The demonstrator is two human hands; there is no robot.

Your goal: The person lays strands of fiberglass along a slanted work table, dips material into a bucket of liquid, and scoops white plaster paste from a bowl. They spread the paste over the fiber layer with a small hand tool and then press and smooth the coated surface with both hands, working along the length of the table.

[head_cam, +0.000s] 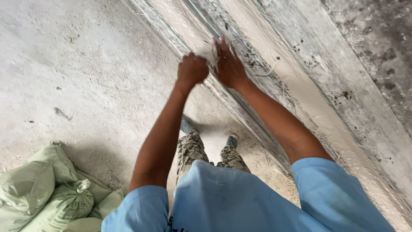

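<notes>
The left hand (192, 69) is curled into a fist and the right hand (228, 64) lies half open; both grip a pale wad (209, 51) pressed against the rough grey wall (300, 64). Green sacks (51, 193) lie on the concrete floor (86, 77) well apart.

Two hands, left hand (192, 70) and right hand (228, 66), meet on one whitish wad (209, 52); three green sacks (51, 193) lie well below-left of the grip.
</notes>
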